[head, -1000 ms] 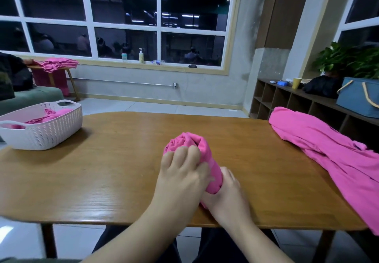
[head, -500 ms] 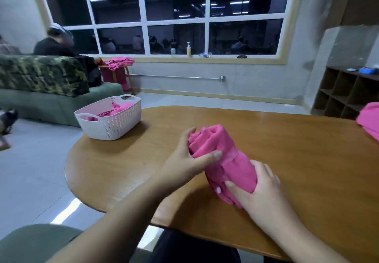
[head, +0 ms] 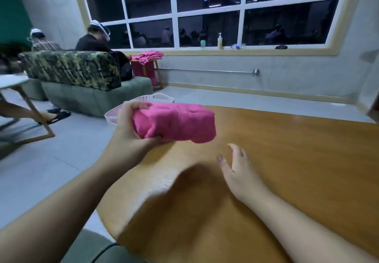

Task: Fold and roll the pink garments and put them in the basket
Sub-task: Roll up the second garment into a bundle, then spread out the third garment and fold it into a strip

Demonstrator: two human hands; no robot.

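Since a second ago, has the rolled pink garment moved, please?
Yes: the rolled garment, gripped by the left hand, has left the table toward the basket.

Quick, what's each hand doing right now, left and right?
Left hand: grips the rolled pink fabric garment, lifted above the wooden table.
Right hand: open, holding nothing.

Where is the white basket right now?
In the head view the white basket sits left of centre at the far left end of the wooden table, mostly hidden behind the left hand holding the rolled pink garment.
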